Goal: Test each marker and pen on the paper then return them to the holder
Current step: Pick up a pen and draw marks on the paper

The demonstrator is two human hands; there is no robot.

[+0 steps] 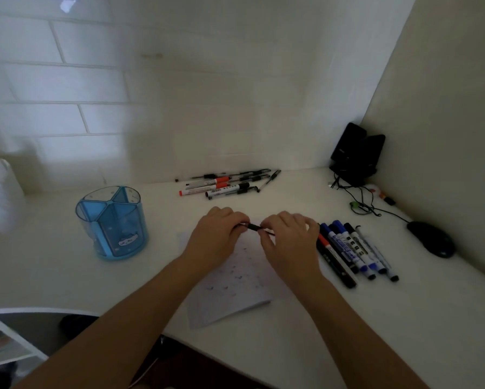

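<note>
— What are the hands doing?

— Both are meeting at the centre of the frame. The left hand (217,233) is curling its fingers round one end of a black pen (254,227). The right hand (287,237) is pinching the other end. The pen is lying roughly level between them, above the paper.

— Is the cap coming off?

— I cannot tell; the fingers are hiding both ends.

— And the paper?

— The paper (235,279) is lying flat on the white desk (376,332), under the wrists at lower centre of the frame. It is showing small scattered ink marks.

— Where are the others lying?

— A row of markers (351,251) is lying side by side just right of the right hand, touching one another, with blue, black and red parts showing. A bunch of pens (230,182) is lying along the foot of the wall at upper centre, well apart from the hands.

— And the holder?

— The holder (113,223), blue and see-through, is standing upright left of centre, apart from the paper. Partitions are dividing it into compartments.

— Anything further out?

— A black mouse (431,238) is sitting near the right edge. Black speakers (356,153) are standing in the corner above it, and cables (362,197) are trailing across the desk between them.
</note>
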